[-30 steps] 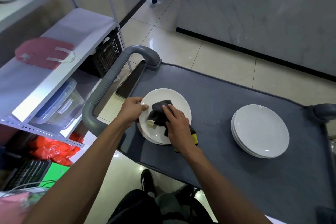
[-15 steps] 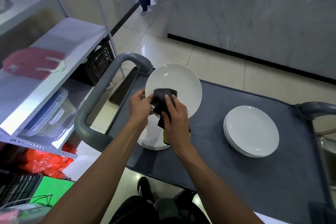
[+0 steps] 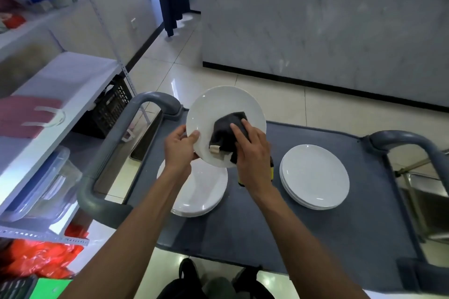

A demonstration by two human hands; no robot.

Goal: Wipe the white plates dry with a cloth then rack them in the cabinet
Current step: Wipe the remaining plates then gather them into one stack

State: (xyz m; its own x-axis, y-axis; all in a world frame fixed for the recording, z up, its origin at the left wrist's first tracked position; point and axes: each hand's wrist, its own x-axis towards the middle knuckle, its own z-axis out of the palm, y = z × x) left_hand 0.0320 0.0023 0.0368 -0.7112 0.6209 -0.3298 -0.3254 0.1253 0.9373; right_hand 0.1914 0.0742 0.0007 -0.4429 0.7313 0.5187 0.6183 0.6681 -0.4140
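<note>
**Plate lifted and tilted for wiping**

Since a second ago the plate (image 3: 220, 109) has come up off the left stack and now stands tilted above the cart, its face toward the camera. The left hand (image 3: 181, 147) pinches its left rim, thumb on the face and fingers curled behind. The right hand (image 3: 252, 153) presses a dark cloth (image 3: 224, 132) against the lower right of the plate's face; its fingers (image 3: 237, 130) lie spread over the cloth, and I cannot tell whether they grip it or only press. A small pale tag of the cloth hangs at its lower left.

Below the held plate, a stack of plates (image 3: 201, 192) sits on the cart's grey tabletop (image 3: 255, 226), partly hidden by the left forearm. A second stack (image 3: 314, 176) sits to the right, well apart from the first. A grey handle (image 3: 109, 153) runs along the cart's left end, beside a white shelf (image 3: 60, 94) holding a red bag (image 3: 24, 116).
</note>
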